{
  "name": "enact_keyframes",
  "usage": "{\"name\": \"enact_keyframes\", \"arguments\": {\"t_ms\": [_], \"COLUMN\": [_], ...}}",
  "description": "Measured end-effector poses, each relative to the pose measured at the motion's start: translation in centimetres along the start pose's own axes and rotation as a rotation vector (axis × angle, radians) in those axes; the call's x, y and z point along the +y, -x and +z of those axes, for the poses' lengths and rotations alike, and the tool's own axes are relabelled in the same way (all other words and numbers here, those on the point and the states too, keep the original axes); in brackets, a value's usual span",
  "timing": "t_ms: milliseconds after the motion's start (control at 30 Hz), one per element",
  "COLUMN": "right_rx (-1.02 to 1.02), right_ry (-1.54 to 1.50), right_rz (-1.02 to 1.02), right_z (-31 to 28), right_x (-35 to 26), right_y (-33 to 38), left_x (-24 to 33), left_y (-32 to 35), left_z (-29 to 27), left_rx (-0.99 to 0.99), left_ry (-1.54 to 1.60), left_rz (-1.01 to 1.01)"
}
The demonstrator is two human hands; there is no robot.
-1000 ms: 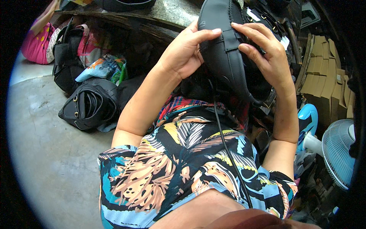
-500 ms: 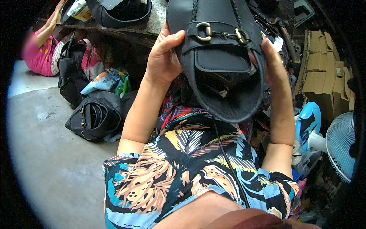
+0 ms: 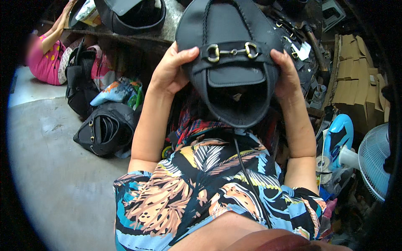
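A black loafer upper [image 3: 228,35] is held up close in front of me, its foot opening towards me. A metal bit [image 3: 233,52] runs across its strap, and braided seams line the front. My left hand [image 3: 173,69] grips its left side, thumb on top and the other fingers mostly hidden beneath. On the right side my right hand [image 3: 288,75] holds it the same way, thumb against the edge.
Behind stands a workbench [image 3: 171,16] with another black piece [image 3: 134,16] on it. Nested black uppers [image 3: 104,129] lie on the floor at left. Cardboard pieces [image 3: 354,75] and a fan [image 3: 374,161] stand at right. Another person in pink [image 3: 46,67] sits at far left.
The loafer upper has shifted left and levelled out, so its metal bit now sits straighter. Both hands moved with it and kept their hold.
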State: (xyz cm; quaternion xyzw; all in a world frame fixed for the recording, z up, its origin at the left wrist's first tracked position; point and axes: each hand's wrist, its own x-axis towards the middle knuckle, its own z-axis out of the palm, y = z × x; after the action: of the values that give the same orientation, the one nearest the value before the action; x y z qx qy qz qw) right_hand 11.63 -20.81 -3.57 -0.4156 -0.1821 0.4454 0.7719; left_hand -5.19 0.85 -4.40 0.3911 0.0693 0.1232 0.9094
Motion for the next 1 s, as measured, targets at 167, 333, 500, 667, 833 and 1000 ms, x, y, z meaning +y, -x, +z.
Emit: {"name": "enact_keyframes", "arguments": {"t_ms": [167, 333, 500, 667, 833, 1000], "right_rx": [-0.035, -0.066, -0.098, -0.148, -0.123, -0.020], "right_ry": [0.043, 0.056, 0.105, 0.157, 0.065, 0.001], "right_rz": [-0.064, -0.079, -0.073, -0.117, -0.072, -0.083], "right_z": [-0.4, -1.1, -1.6, -1.9, -2.2, -2.1], "right_x": [0.3, 0.5, 0.6, 0.6, 0.5, 0.7], "right_y": [0.1, 0.2, 0.2, 0.3, 0.0, -0.3], "left_x": [0.1, 0.1, 0.2, 0.4, 0.0, -0.5], "left_y": [-0.2, -0.2, -0.2, 0.0, -0.8, -1.4], "left_z": [0.0, -0.2, -0.4, -0.6, -1.0, -0.7], "left_rx": [-0.024, -0.015, -0.012, -0.048, -0.002, -0.001], "left_ry": [-0.051, -0.017, -0.041, -0.109, -0.168, -0.100], "left_rz": [0.008, 0.002, 0.021, 0.061, -0.021, -0.053]}}
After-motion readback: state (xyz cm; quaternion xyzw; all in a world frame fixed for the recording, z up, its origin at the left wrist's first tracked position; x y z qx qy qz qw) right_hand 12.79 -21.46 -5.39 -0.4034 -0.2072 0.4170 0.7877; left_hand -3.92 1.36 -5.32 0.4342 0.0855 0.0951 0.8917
